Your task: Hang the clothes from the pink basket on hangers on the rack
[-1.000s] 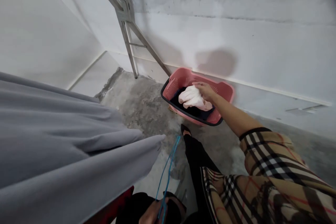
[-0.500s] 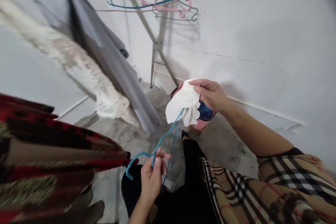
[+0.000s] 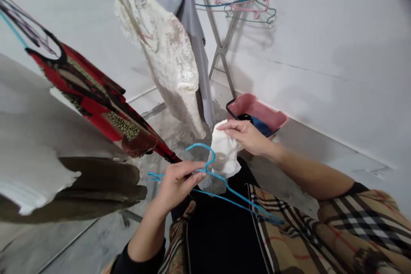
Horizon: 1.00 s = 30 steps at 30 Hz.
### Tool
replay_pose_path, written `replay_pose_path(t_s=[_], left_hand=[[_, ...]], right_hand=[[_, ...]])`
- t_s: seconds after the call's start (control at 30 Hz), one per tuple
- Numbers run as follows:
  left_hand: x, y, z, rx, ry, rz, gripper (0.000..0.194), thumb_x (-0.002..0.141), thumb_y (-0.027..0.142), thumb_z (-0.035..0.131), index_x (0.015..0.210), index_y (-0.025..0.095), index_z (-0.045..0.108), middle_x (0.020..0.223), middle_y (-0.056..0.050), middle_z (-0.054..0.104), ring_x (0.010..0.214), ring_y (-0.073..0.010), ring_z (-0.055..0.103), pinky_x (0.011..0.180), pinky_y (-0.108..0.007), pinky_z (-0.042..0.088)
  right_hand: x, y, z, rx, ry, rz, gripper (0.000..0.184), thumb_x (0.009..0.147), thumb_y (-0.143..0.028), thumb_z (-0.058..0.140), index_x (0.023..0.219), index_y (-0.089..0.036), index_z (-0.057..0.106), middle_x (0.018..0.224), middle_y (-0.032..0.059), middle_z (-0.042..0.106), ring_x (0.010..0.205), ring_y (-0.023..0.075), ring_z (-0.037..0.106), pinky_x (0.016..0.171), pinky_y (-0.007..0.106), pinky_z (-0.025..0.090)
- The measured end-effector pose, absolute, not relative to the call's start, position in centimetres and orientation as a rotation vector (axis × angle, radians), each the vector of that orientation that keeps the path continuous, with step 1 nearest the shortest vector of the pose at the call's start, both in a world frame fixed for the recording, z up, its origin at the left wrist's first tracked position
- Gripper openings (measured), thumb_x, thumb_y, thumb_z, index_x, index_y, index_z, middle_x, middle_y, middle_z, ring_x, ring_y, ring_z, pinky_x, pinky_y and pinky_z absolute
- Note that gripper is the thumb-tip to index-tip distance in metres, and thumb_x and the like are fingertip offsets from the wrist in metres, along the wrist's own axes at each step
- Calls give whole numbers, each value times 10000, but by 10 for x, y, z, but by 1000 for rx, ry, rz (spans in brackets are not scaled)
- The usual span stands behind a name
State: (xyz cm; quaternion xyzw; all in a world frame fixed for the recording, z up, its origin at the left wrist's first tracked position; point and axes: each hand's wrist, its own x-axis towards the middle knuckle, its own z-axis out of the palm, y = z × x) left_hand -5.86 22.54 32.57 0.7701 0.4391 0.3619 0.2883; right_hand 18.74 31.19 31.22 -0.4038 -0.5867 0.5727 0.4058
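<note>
Below the middle of the head view, my left hand (image 3: 180,184) is closed on a blue clothes hanger (image 3: 247,201), gripping it near the base of its hook. The hanger lies almost level, its long side reaching right across my lap. My right hand (image 3: 247,135) pinches a small white cloth garment (image 3: 224,150) at its top edge. That garment dangles just beyond the hanger's hook; its exact kind I cannot make out. Whether cloth and hanger touch is unclear.
A pink basket (image 3: 260,109) with dark and blue clothes stands by the wall. On the left hang a red patterned garment (image 3: 96,98), a white lace garment (image 3: 173,51) and a grey garment (image 3: 195,30). Spare hangers (image 3: 240,4) hang on the metal rack frame (image 3: 221,47).
The blue hanger has turned from steep to nearly level and come away from the white garment. My right hand still holds the garment, slightly lower. The view has shifted, showing more hanging clothes and the basket.
</note>
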Motion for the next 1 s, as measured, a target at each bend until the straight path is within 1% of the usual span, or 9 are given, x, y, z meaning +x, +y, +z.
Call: replay_pose_path(t_s=[0.13, 0.23, 0.43, 0.57, 0.67, 0.77, 0.83, 0.93, 1.0], left_hand=[[-49, 226, 316, 1970, 1327, 1059, 226, 840, 363, 649, 937, 196, 766, 809, -61, 772, 648, -180, 704, 596, -253, 541], [-51, 227, 306, 1933, 1370, 1060, 238, 845, 350, 651, 982, 185, 753, 923, -69, 773, 785, -197, 722, 692, -268, 551], [-42, 227, 297, 2110, 1410, 1218, 234, 873, 290, 635, 1080, 204, 704, 854, -50, 735, 699, -134, 652, 644, -233, 507], [-36, 213, 286, 2201, 1517, 1691, 405, 780, 184, 724, 1169, 225, 621, 1125, -102, 630, 1011, -207, 602, 845, -354, 504], [-33, 197, 266, 2136, 1273, 1943, 306, 744, 116, 720, 1014, 219, 621, 880, -24, 615, 801, -146, 593, 733, -298, 505], [-24, 186, 243, 2066, 1145, 1649, 117, 799, 112, 644, 842, 199, 580, 646, 32, 572, 568, -93, 537, 570, -217, 457], [-15, 184, 229, 2023, 1170, 1434, 79, 841, 126, 598, 807, 191, 569, 615, 30, 591, 525, -82, 546, 526, -189, 442], [-2, 187, 211, 2014, 1209, 1330, 48, 866, 149, 574, 879, 187, 600, 659, 16, 636, 542, -86, 588, 527, -174, 462], [5, 193, 200, 2008, 1236, 1361, 152, 867, 206, 588, 1018, 194, 596, 757, -15, 663, 639, -122, 637, 591, -209, 503]], right_hand=[[168, 276, 310, -883, -1316, 1975, 264, 747, -307, 668, 982, -209, 739, 991, 45, 712, 893, 156, 639, 804, 306, 492], [167, 263, 315, -768, -1341, 2131, 347, 740, -345, 677, 1052, -201, 723, 1046, 57, 702, 968, 180, 634, 823, 306, 490], [156, 262, 317, -897, -1915, 1670, 331, 853, -408, 592, 960, -125, 727, 870, 41, 673, 762, 119, 572, 708, 246, 429], [154, 269, 311, -1005, -1715, 1564, 399, 907, -476, 507, 950, -139, 716, 823, 31, 674, 728, 114, 569, 699, 244, 429], [158, 277, 309, -1029, -1455, 1545, 399, 886, -520, 538, 978, -176, 718, 823, 20, 681, 718, 111, 580, 688, 243, 436], [159, 281, 314, -940, -1186, 1588, 361, 848, -520, 601, 957, -196, 720, 812, 15, 687, 728, 113, 603, 683, 242, 461], [155, 281, 320, -886, -1050, 1605, 325, 806, -508, 658, 907, -206, 724, 794, 8, 689, 729, 115, 618, 671, 240, 478], [146, 279, 329, -816, -912, 1626, 312, 741, -506, 721, 856, -217, 724, 796, 5, 702, 724, 126, 638, 662, 255, 511], [139, 277, 332, -778, -836, 1635, 319, 720, -507, 736, 858, -220, 721, 820, 13, 715, 752, 144, 656, 695, 284, 537]])
